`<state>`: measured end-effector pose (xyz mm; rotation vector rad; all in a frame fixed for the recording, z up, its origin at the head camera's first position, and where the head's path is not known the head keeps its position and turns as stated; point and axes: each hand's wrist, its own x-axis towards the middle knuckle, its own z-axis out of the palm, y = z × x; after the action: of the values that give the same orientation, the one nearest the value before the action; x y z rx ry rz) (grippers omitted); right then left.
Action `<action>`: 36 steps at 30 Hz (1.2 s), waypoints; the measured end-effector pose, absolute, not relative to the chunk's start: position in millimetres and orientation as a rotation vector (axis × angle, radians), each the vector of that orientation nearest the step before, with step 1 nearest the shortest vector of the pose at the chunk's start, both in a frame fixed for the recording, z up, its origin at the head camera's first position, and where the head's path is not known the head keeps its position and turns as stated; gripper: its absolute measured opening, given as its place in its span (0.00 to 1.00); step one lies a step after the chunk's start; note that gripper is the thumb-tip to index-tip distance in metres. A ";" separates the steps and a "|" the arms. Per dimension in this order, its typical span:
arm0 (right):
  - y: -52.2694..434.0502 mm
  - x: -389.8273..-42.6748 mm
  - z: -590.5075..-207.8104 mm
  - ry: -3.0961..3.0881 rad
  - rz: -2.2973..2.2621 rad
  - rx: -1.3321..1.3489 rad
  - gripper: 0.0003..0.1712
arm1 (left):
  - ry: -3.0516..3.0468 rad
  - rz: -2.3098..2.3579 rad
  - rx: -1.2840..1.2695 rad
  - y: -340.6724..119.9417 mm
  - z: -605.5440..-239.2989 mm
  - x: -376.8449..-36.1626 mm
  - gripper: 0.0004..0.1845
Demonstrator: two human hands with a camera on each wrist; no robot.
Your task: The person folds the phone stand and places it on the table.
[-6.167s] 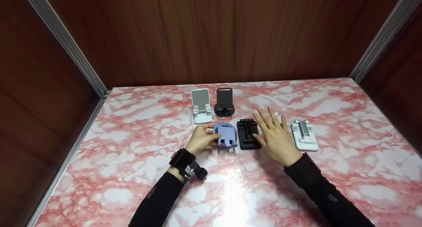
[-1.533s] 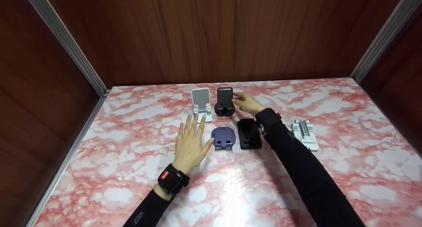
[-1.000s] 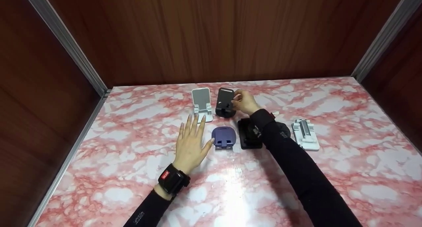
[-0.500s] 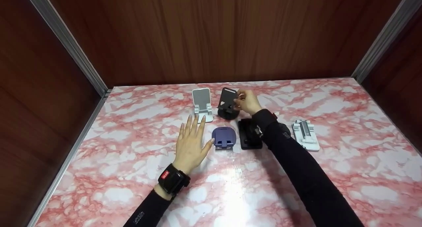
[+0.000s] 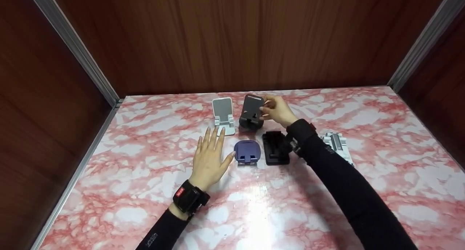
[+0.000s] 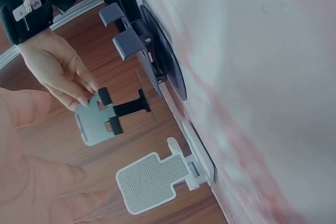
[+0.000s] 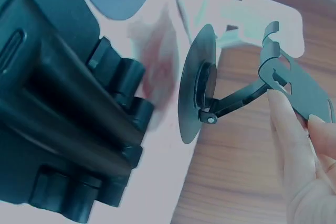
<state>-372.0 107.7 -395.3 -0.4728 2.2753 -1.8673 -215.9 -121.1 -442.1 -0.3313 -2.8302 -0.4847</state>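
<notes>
- Presently, the right hand, nearer, pinches the black round-based phone stand by its tilted plate's right edge.
- The left hand, spread, holds nothing.

Not much to read here tbh. The left sleeve has pale lettering, maybe something like "Lesslim", but it's too small to swear to. The left wristband carries a red tag with white characters, illegible. Small print on the right sleeve is unreadable too. Same for the white label on the right wristband.
</notes>
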 end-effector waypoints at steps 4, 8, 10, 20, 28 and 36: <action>109.3 -365.2 -389.5 2.229 -1.871 -0.537 0.04 | -2.845 -0.528 -0.342 -122.2 -440.9 -216.3 0.40; 106.5 -357.1 -384.8 2.198 -1.867 -0.610 0.04 | -2.860 -0.587 -0.350 -124.2 -439.9 -217.4 0.40; 103.8 -352.5 -382.5 2.187 -1.866 -0.650 0.04 | -2.859 -0.636 -0.355 -125.7 -439.0 -218.5 0.40; 91.7 -330.9 -373.7 2.211 -1.829 -0.797 0.04 | -2.747 -1.219 -0.349 -137.7 -438.8 -229.2 0.36; 87.7 -320.5 -373.8 2.245 -1.758 -0.953 0.02 | -2.434 -2.016 -0.272 -143.8 -441.3 -239.3 0.31; 81.8 -312.5 -376.0 2.189 -1.680 -1.055 0.02 | -2.256 -2.228 -0.089 -145.3 -441.7 -242.5 0.27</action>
<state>-312.5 81.8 -376.0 -1.0550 2.1891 -1.6805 -242.5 -145.3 -441.7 -0.0886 -2.2561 -2.2281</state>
